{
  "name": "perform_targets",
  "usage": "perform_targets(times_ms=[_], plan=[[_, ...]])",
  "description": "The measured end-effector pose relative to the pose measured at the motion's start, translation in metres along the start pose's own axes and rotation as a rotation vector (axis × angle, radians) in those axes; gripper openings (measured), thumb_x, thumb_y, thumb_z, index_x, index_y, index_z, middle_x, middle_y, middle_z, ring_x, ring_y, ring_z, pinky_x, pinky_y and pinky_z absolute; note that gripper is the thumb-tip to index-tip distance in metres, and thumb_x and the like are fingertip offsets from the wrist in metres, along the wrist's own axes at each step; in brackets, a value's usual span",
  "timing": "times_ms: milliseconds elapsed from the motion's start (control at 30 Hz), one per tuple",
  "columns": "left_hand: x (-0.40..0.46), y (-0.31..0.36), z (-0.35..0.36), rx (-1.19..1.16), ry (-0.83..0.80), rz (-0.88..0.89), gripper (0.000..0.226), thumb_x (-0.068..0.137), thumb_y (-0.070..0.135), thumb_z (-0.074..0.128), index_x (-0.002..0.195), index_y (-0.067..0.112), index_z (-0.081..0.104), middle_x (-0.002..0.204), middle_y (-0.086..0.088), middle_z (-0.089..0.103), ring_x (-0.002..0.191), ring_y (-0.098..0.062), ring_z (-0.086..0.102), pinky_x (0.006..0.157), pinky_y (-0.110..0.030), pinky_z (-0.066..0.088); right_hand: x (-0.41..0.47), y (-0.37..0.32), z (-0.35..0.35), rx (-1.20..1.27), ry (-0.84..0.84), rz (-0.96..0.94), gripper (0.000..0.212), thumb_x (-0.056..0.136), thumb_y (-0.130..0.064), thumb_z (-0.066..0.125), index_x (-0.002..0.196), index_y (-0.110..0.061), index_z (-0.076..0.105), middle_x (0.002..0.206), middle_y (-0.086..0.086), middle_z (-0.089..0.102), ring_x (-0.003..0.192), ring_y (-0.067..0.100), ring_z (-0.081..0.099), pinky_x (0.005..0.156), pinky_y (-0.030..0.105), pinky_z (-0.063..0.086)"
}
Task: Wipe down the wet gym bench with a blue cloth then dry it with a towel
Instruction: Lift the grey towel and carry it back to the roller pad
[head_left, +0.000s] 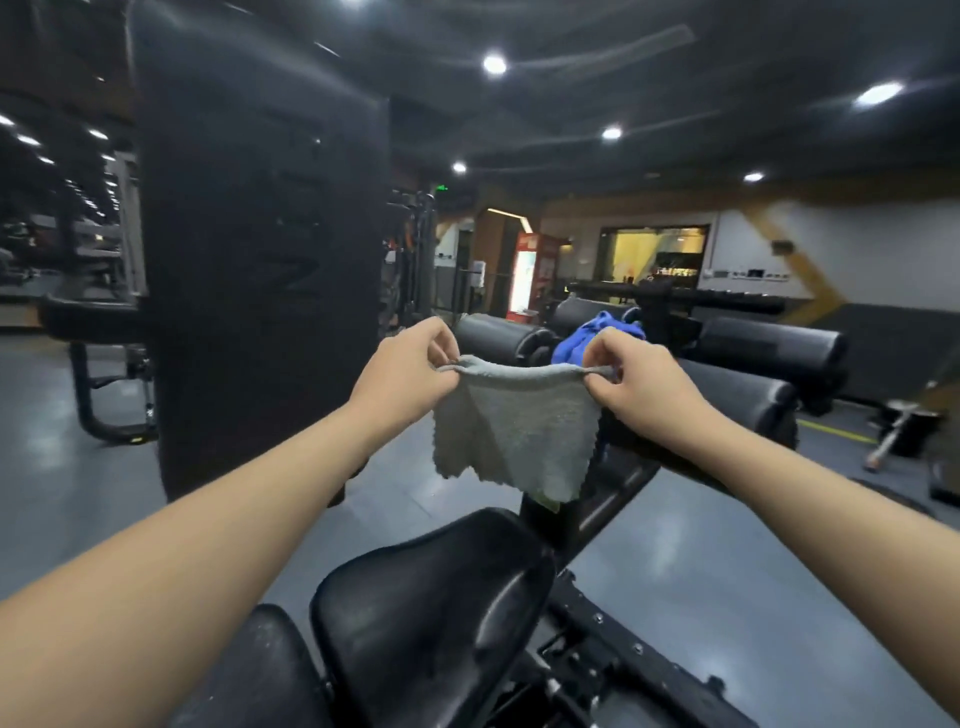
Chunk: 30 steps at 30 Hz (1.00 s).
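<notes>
A grey towel (519, 431) hangs spread in the air in front of me. My left hand (410, 364) pinches its upper left corner and my right hand (639, 374) pinches its upper right corner. Below it lies the black gym bench seat pad (431, 613), glossy and tilted, with a second pad (249, 675) at the lower left. The blue cloth (582, 338) lies bunched on the black foam rollers (498, 338) beyond the towel, partly hidden by my right hand.
A tall black upright pad (260, 234) stands at the left. More foam rollers (769, 348) stick out to the right. A weight and bar (904, 431) lie on the grey floor at the right. Racks and a red fridge (530, 275) stand far back.
</notes>
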<state>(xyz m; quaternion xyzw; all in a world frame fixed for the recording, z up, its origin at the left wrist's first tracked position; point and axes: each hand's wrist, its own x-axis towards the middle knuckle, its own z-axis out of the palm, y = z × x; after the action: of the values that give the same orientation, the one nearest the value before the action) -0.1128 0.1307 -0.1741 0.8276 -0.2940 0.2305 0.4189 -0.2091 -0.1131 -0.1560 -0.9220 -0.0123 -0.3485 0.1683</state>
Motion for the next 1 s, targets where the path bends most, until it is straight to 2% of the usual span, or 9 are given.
perform_targets(times_ms=[100, 200, 267, 367, 533, 667, 800, 900, 1000], plan=[[0.028, 0.028, 0.035, -0.184, -0.024, -0.048, 0.014, 0.086, 0.005, 0.062, 0.084, 0.014, 0.052, 0.078, -0.001, 0.062, 0.058, -0.014, 0.063, 0.048, -0.018, 0.04, 0.011, 0.035, -0.027, 0.087, 0.032, 0.06, 0.02, 0.089, -0.011, 0.06, 0.085, -0.027, 0.05, 0.081, 0.0, 0.066, 0.048, 0.019, 0.06, 0.054, 0.031, 0.052], [0.054, 0.053, 0.064, -0.289, -0.054, -0.055, 0.009, 0.087, -0.002, 0.054, 0.084, 0.006, 0.051, 0.074, -0.007, 0.058, 0.06, -0.017, 0.073, 0.04, -0.022, 0.044, 0.023, 0.066, -0.05, 0.115, 0.05, 0.105, 0.021, 0.093, -0.006, 0.057, 0.086, -0.025, 0.051, 0.081, 0.005, 0.065, 0.043, 0.021, 0.058, 0.045, 0.026, 0.046], [0.07, 0.068, 0.082, -0.281, -0.069, -0.015, 0.013, 0.089, -0.003, 0.054, 0.083, 0.008, 0.056, 0.081, -0.007, 0.064, 0.064, -0.017, 0.075, 0.048, -0.034, 0.058, 0.031, 0.085, -0.06, 0.023, 0.087, 0.1, 0.024, 0.093, -0.005, 0.053, 0.083, -0.027, 0.053, 0.077, 0.003, 0.062, 0.051, 0.022, 0.06, 0.046, 0.032, 0.048], [0.092, 0.083, 0.111, -0.235, -0.077, 0.055, 0.031, 0.09, -0.005, 0.053, 0.073, 0.02, 0.062, 0.099, -0.004, 0.065, 0.076, -0.022, 0.073, 0.064, -0.04, 0.063, 0.038, 0.109, -0.071, -0.285, 0.127, -0.007, 0.028, 0.095, -0.009, 0.051, 0.079, -0.032, 0.054, 0.084, -0.004, 0.056, 0.076, 0.024, 0.058, 0.06, 0.039, 0.048], [0.113, 0.093, 0.157, -0.119, -0.091, 0.161, 0.031, 0.094, -0.001, 0.055, 0.088, 0.022, 0.074, 0.111, 0.002, 0.056, 0.098, -0.013, 0.058, 0.083, -0.025, 0.048, 0.038, 0.14, -0.077, -0.593, 0.053, -0.021, 0.018, 0.099, -0.025, 0.047, 0.095, -0.036, 0.061, 0.093, -0.004, 0.05, 0.075, 0.026, 0.058, 0.06, 0.038, 0.047], [0.117, 0.091, 0.192, -0.084, -0.179, 0.166, 0.025, 0.096, 0.008, 0.053, 0.115, 0.019, 0.067, 0.119, 0.007, 0.045, 0.108, -0.015, 0.053, 0.101, -0.035, 0.046, 0.039, 0.152, -0.071, -0.682, 0.078, 0.056, 0.015, 0.099, -0.024, 0.049, 0.099, -0.031, 0.062, 0.094, -0.003, 0.048, 0.072, 0.027, 0.058, 0.058, 0.036, 0.047], [0.111, 0.1, 0.207, 0.119, -0.305, 0.185, 0.042, 0.1, 0.026, 0.047, 0.141, 0.018, 0.053, 0.151, 0.001, 0.029, 0.134, -0.022, 0.038, 0.112, -0.037, 0.032, 0.044, 0.149, -0.062, -0.781, -0.019, 0.201, 0.024, 0.097, -0.016, 0.043, 0.1, -0.025, 0.065, 0.097, 0.002, 0.047, 0.077, 0.025, 0.056, 0.063, 0.039, 0.05], [0.108, 0.098, 0.206, 0.32, -0.235, 0.187, 0.044, 0.1, 0.041, 0.04, 0.142, 0.035, 0.049, 0.16, -0.001, 0.022, 0.14, -0.032, 0.026, 0.114, -0.049, 0.022, 0.045, 0.152, -0.064, -0.767, -0.108, 0.299, 0.027, 0.094, -0.018, 0.037, 0.096, -0.022, 0.064, 0.098, 0.003, 0.048, 0.088, 0.026, 0.054, 0.064, 0.039, 0.043], [0.107, 0.087, 0.199, 0.268, -0.198, 0.158, 0.041, 0.098, 0.053, 0.043, 0.136, 0.04, 0.055, 0.154, -0.001, 0.03, 0.136, -0.029, 0.032, 0.112, -0.046, 0.025, 0.044, 0.155, -0.065, -0.719, -0.121, 0.381, 0.027, 0.09, -0.023, 0.036, 0.091, -0.018, 0.062, 0.1, 0.005, 0.05, 0.093, 0.027, 0.051, 0.074, 0.041, 0.04]])
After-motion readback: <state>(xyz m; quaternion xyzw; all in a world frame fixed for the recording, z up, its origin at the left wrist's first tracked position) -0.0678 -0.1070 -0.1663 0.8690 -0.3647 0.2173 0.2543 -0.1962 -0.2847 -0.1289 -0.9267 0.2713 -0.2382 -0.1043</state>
